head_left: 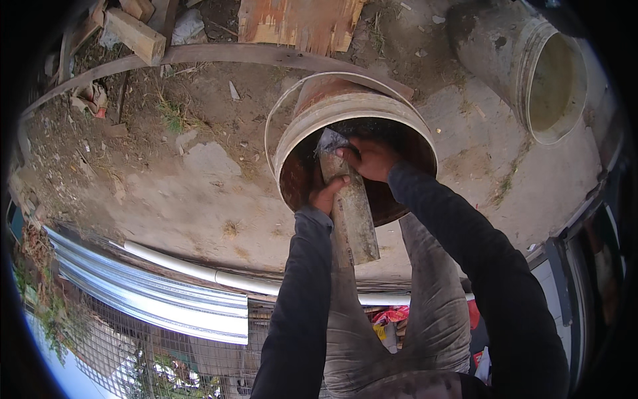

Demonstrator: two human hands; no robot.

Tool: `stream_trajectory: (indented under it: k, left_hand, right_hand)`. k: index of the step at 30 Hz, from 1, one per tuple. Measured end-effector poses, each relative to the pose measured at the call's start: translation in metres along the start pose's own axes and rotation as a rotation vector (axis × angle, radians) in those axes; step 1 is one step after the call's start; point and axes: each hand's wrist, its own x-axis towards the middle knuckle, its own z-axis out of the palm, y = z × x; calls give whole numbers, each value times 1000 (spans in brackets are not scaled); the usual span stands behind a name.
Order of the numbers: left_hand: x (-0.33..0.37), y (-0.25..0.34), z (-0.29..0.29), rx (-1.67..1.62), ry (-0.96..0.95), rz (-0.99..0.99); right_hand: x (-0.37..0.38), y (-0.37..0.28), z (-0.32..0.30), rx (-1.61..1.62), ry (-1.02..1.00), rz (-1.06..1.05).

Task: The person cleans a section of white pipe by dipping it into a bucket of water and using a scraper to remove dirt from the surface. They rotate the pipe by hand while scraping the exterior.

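Note:
A long, narrow, dirt-speckled board-like piece point(355, 219) slants over the mouth of a stained bucket point(299, 126). I cannot make out its exact kind. My left hand point(327, 194) is closed round its left edge, thumb on the face. Higher up, my right hand point(373, 159) bends over its upper end, next to a bluish-grey, pointed, shiny bit point(331, 141); the fingers are partly hidden, and whether they hold this bit is unclear. Both hands are within the outline of the bucket's dark opening. The bucket's wire handle point(269, 126) loops round the far side.
A second bucket point(531, 73) with murky liquid stands at the far right. Wood offcuts point(136, 33) and a plywood sheet point(292, 23) lie on the dirt ground beyond a curved-looking plank point(219, 54). Nearer are corrugated metal sheets point(153, 286), a white pipe point(179, 265) and wire mesh point(159, 366).

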Motion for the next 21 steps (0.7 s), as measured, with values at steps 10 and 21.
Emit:
stream_trajectory:
  k: [10,21]
  left_hand:
    - [0,-12,-18,-238,-35,-146]
    - [-12,9,7,-64,-86,7]
  right_hand:
    - [1,6,7,268,-41,213]
    - [25,48,16,288,40,296]
